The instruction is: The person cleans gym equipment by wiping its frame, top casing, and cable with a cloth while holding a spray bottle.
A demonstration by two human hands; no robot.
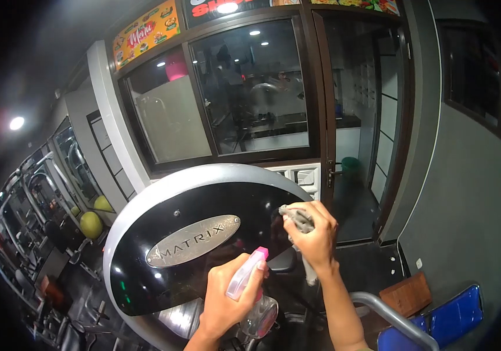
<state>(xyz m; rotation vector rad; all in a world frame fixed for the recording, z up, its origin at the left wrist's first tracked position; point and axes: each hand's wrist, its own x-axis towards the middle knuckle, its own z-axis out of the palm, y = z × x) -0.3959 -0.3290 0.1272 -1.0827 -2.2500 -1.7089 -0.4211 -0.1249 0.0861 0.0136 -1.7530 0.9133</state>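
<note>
Lower down, left hand [225,291] wrapped round spray bottle [260,317], right hand [317,235] higher, clutching grey rag [301,220]

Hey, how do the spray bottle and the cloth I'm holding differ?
The bottle is see-through with a pink nozzle, while the cloth is greyish. The bottle keeps a firm shape; the cloth is bunched, with an end hanging down. The bottle is in your left hand, the cloth in your right hand. Both are gripped.
</note>
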